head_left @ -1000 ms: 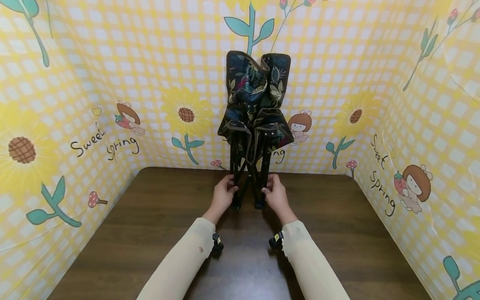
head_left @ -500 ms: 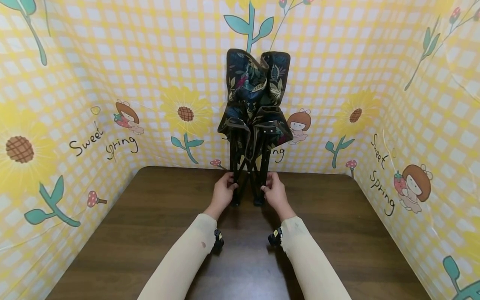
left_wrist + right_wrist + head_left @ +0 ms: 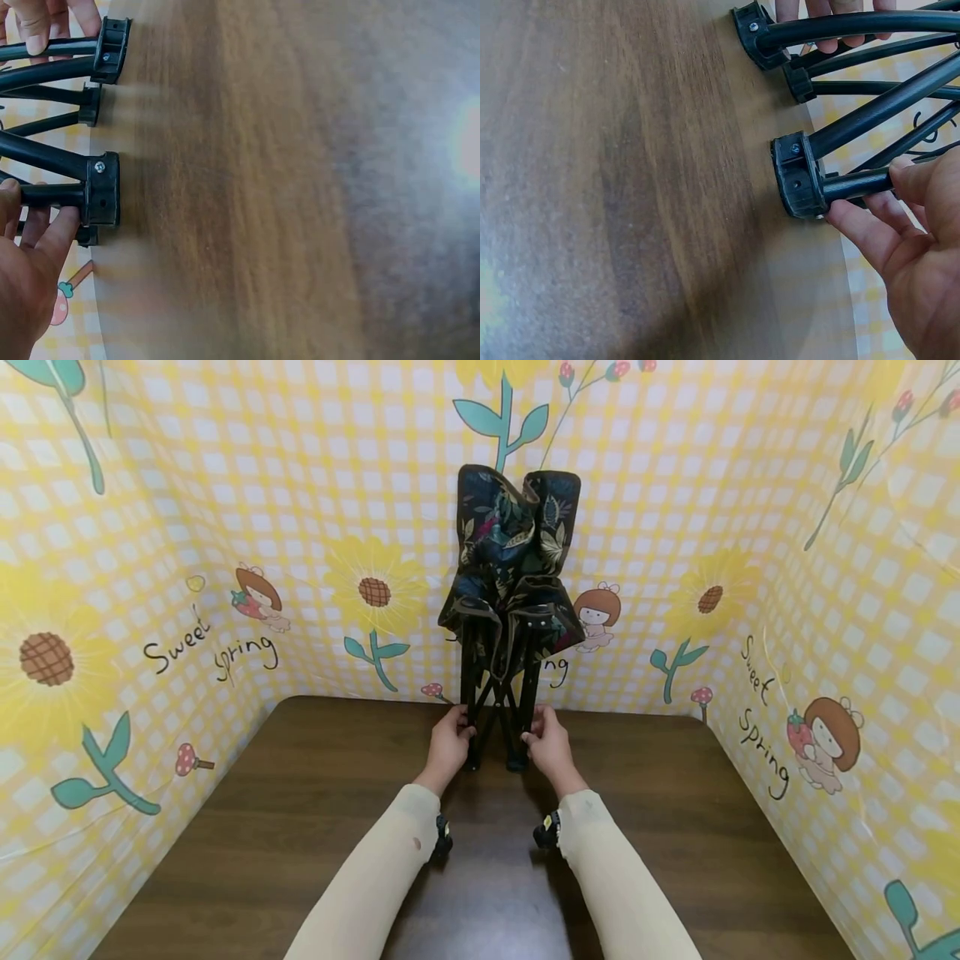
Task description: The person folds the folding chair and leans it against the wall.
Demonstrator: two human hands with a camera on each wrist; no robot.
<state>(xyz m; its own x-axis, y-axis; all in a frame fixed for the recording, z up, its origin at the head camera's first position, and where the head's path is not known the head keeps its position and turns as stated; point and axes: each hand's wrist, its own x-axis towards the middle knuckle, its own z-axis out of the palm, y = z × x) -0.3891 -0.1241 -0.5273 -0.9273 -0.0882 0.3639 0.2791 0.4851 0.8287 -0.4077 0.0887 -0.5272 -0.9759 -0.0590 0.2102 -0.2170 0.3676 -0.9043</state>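
Note:
A folded camping chair (image 3: 501,560) with dark floral fabric stands upright at the back of the table, its black tube legs bunched close together. My left hand (image 3: 447,743) pinches the chair's left front leg low down, just above its foot. On the other side my right hand (image 3: 551,745) grips the right front leg at about the same height. In the left wrist view, thumb and fingers hold a black tube beside a screwed plastic foot (image 3: 103,189). The right wrist view shows the other plastic foot (image 3: 799,176) close to my fingertips. The rear legs are partly covered by the front ones.
The brown wooden table (image 3: 300,827) spreads in front of the chair and to both sides. A yellow checked cloth wall (image 3: 390,510) with flower prints rises right behind the chair and along the left and right sides.
The camera view shifts slightly. Both hands stay on the front legs, and the chair remains folded in the same place.

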